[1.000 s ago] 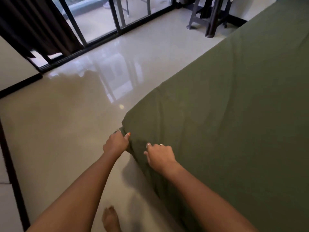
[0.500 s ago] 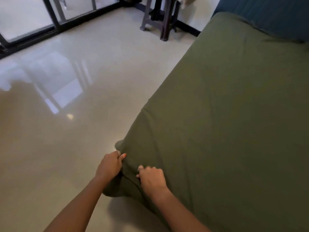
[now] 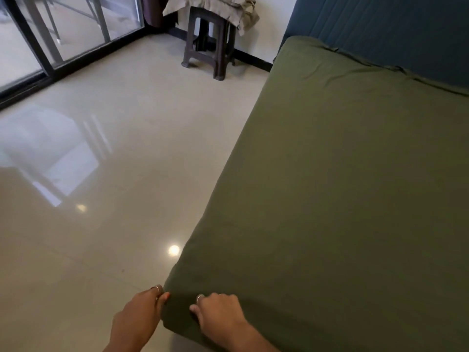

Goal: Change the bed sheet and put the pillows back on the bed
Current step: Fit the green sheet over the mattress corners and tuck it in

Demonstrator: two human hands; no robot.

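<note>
An olive green bed sheet (image 3: 342,199) covers the mattress, which fills the right half of the view. It lies smooth and runs back to a dark blue headboard (image 3: 380,24). At the near left corner of the bed, my left hand (image 3: 142,316) grips the sheet's corner from the floor side, fingers curled into the fabric. My right hand (image 3: 218,318) grips the same corner from the near side, fingers curled over the edge. No pillows are in view.
A glossy beige tiled floor (image 3: 114,199) lies left of the bed. A dark plastic stool (image 3: 208,47) with beige cloth (image 3: 215,8) piled on it stands by the far wall. A black-framed sliding glass door (image 3: 63,34) is at the far left.
The view has lifted toward the headboard and stool. Both hands stay on the sheet corner and sit lower in the frame, and the sheet lies smoother over the corner.
</note>
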